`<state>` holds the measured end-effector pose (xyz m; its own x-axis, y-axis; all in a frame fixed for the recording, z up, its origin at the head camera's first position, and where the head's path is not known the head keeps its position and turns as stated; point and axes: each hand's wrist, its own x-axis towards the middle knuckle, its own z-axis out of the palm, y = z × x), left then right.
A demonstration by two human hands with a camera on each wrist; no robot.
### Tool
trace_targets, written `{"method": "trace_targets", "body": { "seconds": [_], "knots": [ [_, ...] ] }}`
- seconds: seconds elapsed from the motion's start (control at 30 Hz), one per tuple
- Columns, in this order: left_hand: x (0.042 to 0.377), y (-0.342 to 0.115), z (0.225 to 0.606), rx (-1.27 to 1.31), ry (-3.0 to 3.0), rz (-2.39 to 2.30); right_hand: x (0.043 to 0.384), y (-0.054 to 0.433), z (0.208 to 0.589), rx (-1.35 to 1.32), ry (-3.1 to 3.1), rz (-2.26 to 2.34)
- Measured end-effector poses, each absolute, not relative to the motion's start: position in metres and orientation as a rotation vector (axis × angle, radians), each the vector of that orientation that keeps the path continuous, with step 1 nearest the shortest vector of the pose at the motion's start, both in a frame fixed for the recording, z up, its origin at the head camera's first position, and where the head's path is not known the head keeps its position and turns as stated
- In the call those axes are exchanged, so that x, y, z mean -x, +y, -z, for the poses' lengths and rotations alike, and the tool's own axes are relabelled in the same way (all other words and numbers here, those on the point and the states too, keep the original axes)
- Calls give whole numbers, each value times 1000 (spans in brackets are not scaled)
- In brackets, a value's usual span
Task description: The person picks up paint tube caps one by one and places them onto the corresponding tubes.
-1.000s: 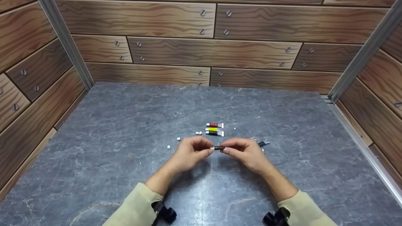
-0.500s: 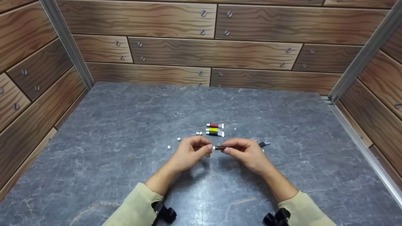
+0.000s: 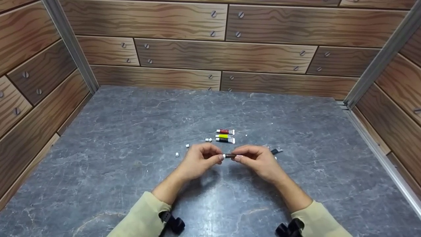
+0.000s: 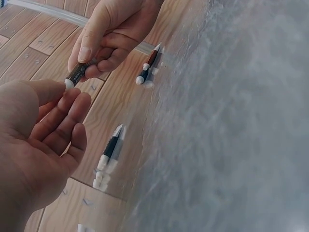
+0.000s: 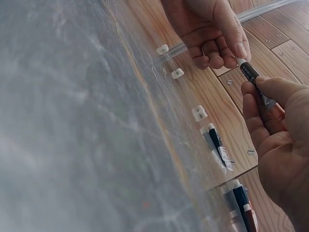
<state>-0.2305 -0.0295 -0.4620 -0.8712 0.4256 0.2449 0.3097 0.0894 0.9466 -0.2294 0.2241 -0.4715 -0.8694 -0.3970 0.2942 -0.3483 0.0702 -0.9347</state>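
Note:
A small dark brown paint tube (image 3: 230, 155) with a white cap (image 3: 224, 156) lies level between the two hands, above the table. My left hand (image 3: 199, 163) pinches the white cap end between thumb and fingertips. The body of the tube is gripped by my right hand (image 3: 258, 163), whose fingers hide its crimped end. In the right wrist view the tube's dark label (image 5: 249, 72) carries small pale print. Just beyond the hands, red (image 3: 225, 132), yellow (image 3: 223, 136) and black (image 3: 225, 140) paint tubes lie side by side, caps to the left.
Loose white caps (image 3: 177, 154) are scattered left of the tubes. Another dark tube (image 3: 276, 151) lies beyond the right hand, partly hidden by it. The grey marbled table (image 3: 131, 118) is bounded by wood-patterned walls (image 3: 223, 54) and metal posts (image 3: 368, 65).
The left thumb and fingertips shift slightly around the cap, showing more of it midway, then closing on it again. The right hand and the other tubes stay where they were.

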Motion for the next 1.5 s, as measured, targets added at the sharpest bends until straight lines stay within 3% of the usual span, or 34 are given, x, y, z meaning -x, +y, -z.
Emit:
{"method": "trace_targets", "body": {
  "seconds": [1.5],
  "knots": [
    [229,-30,462,-779,2308,-1866,230,224,472,776,2312,1905]
  ]
}}
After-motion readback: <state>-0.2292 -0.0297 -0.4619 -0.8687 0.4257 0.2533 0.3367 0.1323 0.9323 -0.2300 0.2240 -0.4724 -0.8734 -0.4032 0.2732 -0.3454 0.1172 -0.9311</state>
